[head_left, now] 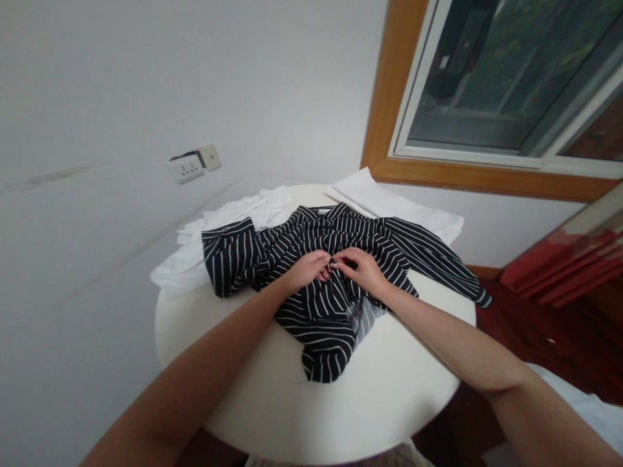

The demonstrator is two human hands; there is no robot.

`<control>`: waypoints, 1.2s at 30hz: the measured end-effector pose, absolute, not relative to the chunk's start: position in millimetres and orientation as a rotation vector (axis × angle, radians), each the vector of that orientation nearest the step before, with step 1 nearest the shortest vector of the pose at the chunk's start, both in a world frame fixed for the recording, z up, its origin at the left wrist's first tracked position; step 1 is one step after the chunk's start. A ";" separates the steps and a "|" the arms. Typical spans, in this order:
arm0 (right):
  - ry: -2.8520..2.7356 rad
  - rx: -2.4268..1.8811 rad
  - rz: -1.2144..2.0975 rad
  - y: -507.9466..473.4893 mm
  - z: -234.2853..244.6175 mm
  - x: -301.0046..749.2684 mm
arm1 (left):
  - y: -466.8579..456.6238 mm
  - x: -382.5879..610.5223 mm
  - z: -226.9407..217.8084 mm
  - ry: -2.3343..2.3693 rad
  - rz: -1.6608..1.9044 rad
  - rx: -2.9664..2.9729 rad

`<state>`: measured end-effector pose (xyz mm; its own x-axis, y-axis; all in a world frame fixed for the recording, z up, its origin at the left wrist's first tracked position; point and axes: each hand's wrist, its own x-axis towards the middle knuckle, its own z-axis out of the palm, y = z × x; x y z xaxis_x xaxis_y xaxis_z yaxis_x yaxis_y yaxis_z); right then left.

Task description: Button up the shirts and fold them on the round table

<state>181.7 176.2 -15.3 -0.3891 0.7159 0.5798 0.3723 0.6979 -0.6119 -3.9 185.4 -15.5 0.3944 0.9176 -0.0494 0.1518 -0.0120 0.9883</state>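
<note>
A black shirt with white stripes (pixel 326 305) lies spread on a round white table (pixel 389 389), collar toward the wall. Its right sleeve stretches over the table's edge, while the left sleeve is folded over. At the middle of the shirt's front, my left hand (pixel 311 267) pinches the striped fabric between thumb and fingers. My right hand (pixel 359 267) meets it there, also closed in a pinch on the shirt's front edge. A small dark bit shows between the fingertips, too small to make out. The lower hem is bunched toward me, with its paler inner side showing.
Crumpled white cloth (pixel 187 263) lies at the table's left, against the wall. Another folded white cloth (pixel 403 204) is at the back right. A wall socket (pixel 187 168) sits above the table. To the right are a wood-framed window (pixel 487 170) and a red curtain (pixel 555 272).
</note>
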 end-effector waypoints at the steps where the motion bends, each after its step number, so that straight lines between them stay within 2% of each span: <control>1: -2.011 -0.831 0.508 176.7 -15.5 182.2 | 185.3 -4.2 -15.5 1.009 0.819 1.465; 29: -1.998 -0.778 0.719 180.6 -12.0 188.5 | 190.5 -13.5 -20.9 0.880 0.771 1.450; 36: -1.829 -0.803 1.026 187.1 -22.5 187.6 | 191.3 -15.0 -21.7 0.868 0.764 1.435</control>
